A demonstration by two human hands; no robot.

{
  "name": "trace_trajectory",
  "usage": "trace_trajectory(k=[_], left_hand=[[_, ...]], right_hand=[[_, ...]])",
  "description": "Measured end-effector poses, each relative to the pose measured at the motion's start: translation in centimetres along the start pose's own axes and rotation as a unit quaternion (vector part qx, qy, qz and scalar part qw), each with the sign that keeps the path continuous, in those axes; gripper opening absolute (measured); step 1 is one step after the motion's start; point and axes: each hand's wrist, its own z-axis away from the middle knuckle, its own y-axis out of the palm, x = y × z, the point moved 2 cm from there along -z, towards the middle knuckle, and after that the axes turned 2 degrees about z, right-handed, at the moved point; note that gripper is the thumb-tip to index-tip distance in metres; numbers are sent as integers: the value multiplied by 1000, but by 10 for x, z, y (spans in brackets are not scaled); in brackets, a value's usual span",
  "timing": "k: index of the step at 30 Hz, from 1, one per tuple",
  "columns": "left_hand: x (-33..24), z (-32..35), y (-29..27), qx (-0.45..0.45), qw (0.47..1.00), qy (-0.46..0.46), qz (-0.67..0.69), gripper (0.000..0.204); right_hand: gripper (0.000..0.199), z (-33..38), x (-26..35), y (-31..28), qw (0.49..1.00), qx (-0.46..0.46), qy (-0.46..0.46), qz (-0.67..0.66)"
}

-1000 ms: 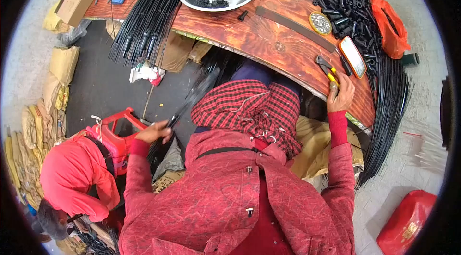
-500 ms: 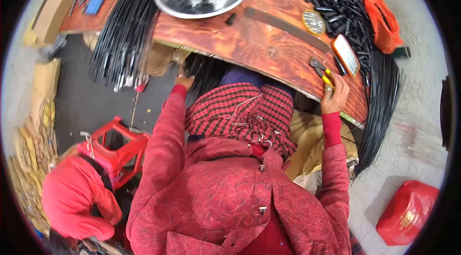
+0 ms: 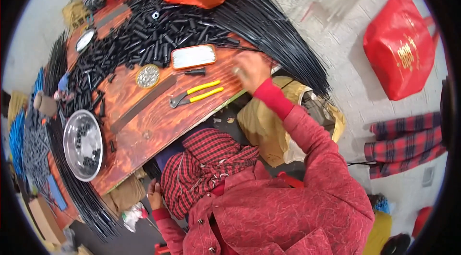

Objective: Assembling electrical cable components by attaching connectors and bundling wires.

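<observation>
Orange-brown wood shows on the bench [image 3: 158,120], strewn with short black tubes [image 3: 144,38], and the step in hand looks like fetching stock: the right hand [image 3: 250,70] reaches out at about 1 o'clock to the fan of long black rods [image 3: 278,29] lying over the bench edge. Motion blur hides its grip, so I cannot tell whether the fingers are spread or closed on a rod. The left hand [image 3: 154,195] hangs low at 7 o'clock beside the plaid cloth [image 3: 201,168], its grip loosely curled and apparently holding nothing. The yellow-handled pliers [image 3: 197,94] lie untouched just left of the right hand. Next, the fingers would need to single out one rod from the bundle. Compared with half a second ago, the view has swung round, and the right hand has left the pliers for the rods.
</observation>
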Motion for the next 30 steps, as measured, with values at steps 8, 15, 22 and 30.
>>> trace_trajectory(k=[8, 15, 22, 30], left_hand=[[-86, 32, 65, 92, 980, 120, -130, 43], [-113, 42, 94, 109, 934, 173, -294, 36], [-99, 41, 86, 96, 906, 219, -349, 39], [-106, 42, 90, 94, 881, 238, -398, 39]], right_hand=[[22, 19, -149, -49, 934, 179, 263, 161], [8, 11, -148, -17, 934, 193, 139, 267], [11, 15, -139, -15, 932, 232, 91, 265], [27, 3, -145, -14, 942, 237, 121, 204]])
